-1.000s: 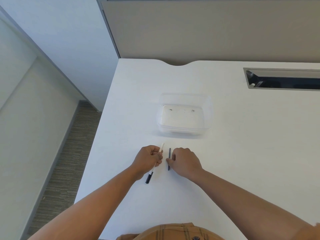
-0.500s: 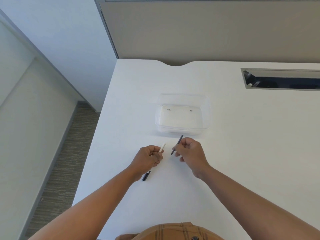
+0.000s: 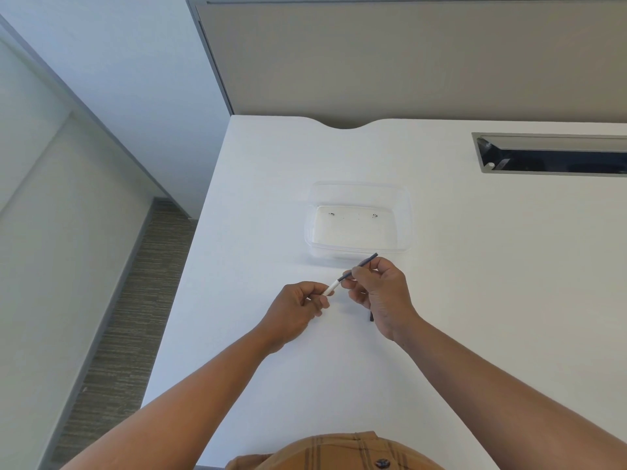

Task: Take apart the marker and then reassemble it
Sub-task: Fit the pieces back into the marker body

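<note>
Closed around the white marker barrel (image 3: 330,288), the left hand (image 3: 298,308) is held just above the white desk (image 3: 475,300) at centre frame, the barrel's open end protruding up and to the right from between thumb and fingers. Touching or entering that end is a thin dark ink core (image 3: 360,265), pinched between the fingertips of the right hand (image 3: 381,293) immediately to the right. A small dark piece (image 3: 371,316) is partly hidden below that hand's heel. A clear plastic container (image 3: 359,220) is seen just beyond the hands, and a cable slot (image 3: 549,154) is set at the upper right.
</note>
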Demonstrator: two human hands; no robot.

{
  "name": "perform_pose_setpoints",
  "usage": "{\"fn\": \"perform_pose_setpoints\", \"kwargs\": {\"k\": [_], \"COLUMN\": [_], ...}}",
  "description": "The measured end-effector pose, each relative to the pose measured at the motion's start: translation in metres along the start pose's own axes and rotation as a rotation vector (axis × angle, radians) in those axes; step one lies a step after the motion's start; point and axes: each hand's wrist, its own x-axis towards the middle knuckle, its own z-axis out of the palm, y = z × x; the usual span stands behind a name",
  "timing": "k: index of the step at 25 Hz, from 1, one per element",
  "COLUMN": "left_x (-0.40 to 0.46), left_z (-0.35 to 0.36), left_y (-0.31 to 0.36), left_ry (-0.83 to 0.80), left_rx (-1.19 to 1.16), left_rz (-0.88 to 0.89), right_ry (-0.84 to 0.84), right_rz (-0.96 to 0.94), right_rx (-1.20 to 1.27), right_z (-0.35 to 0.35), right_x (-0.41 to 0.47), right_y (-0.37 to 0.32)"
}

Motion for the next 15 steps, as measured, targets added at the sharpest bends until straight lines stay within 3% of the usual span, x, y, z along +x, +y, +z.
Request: {"fn": "perform_pose_setpoints", "kwargs": {"k": [10, 15], "left_x": [-0.0007, -0.0009], "left_z": [-0.0012, -0.0016], "left_y": [0.0025, 0.0024], "left_ry": [-0.009, -0.004], "left_rx": [0.010, 0.002], "left_rz": [0.020, 0.014], "right_ry": [-0.110, -0.054], "right_rz": [-0.021, -0.114], "right_rx": [-0.228, -0.195], "right_z": [-0.0055, -0.0043], "right_x": [-0.0004, -0.0024], "right_y": [0.0088, 0.0100]}}
